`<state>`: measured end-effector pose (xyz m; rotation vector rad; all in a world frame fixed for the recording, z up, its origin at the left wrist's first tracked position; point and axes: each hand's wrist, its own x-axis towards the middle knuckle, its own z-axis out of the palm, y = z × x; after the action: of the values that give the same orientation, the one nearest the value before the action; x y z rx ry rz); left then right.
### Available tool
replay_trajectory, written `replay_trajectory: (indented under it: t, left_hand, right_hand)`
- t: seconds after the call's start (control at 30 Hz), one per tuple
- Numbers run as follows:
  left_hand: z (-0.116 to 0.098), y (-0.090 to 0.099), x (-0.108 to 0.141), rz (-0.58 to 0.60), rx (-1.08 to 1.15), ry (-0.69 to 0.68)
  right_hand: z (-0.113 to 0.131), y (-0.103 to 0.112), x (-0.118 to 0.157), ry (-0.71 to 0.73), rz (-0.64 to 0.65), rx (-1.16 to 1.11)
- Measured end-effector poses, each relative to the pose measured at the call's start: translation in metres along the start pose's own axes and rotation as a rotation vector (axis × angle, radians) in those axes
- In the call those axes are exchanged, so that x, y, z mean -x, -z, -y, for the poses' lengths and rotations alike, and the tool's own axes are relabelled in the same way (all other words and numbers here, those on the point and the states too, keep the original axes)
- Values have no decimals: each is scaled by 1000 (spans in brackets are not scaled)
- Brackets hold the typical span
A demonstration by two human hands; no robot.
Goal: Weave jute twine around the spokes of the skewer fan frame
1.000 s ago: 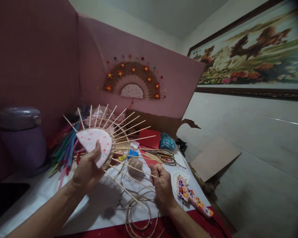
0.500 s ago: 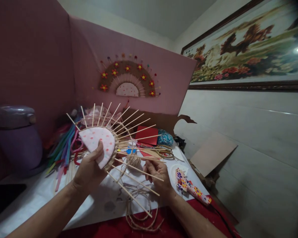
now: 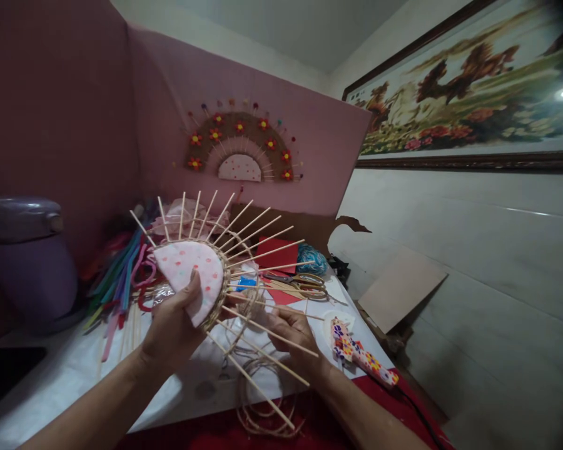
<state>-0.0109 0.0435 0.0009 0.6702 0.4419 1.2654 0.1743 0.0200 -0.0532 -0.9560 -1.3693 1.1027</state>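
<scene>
Left hand: thumb pressed on spotted half-disc. Right hand: fingers pinched among sticks, beyond half-disc.

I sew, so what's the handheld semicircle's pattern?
The semicircle is pale with reddish dots, head view.

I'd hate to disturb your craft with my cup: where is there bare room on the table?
White table shows between the purple flask and left forearm, and between that forearm and the twine coil. It's crowded behind the hands, from colorful strips to scissors and blue yarn.
</scene>
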Motion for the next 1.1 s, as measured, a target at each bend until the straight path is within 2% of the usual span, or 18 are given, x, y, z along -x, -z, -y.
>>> replay_trajectory:
  t: [0.13,0.2,0.27,0.4,0.53,0.6,0.77,0.93,1.1]
  left_hand:
    - [-7,-1,1,41,24,-36]
    - [-8,-2,1,29,28,-40]
    - [-8,-2,1,13,24,-40]
    - [-6,-4,2,10,29,4]
    - [-5,-7,4,-58,27,18]
    - [-4,-7,4,-66,35,24]
    - [0,-1,5,-39,16,23]
    - [4,0,5,38,-32,59]
    - [7,1,1,42,-37,62]
  right_hand:
    - [-11,4,-4,129,-226,224]
    - [-14,4,-5,190,-282,250]
    - [-13,4,-6,174,-286,188]
    - [-4,-1,-4,40,-217,-13]
    - [-3,-4,-3,47,-159,-125]
    - [-7,-2,-3,68,-158,-126]
    - [-12,3,-5,154,-250,10]
    - [-7,1,-7,71,-273,-67]
    - [-8,-2,-5,58,-223,-79]
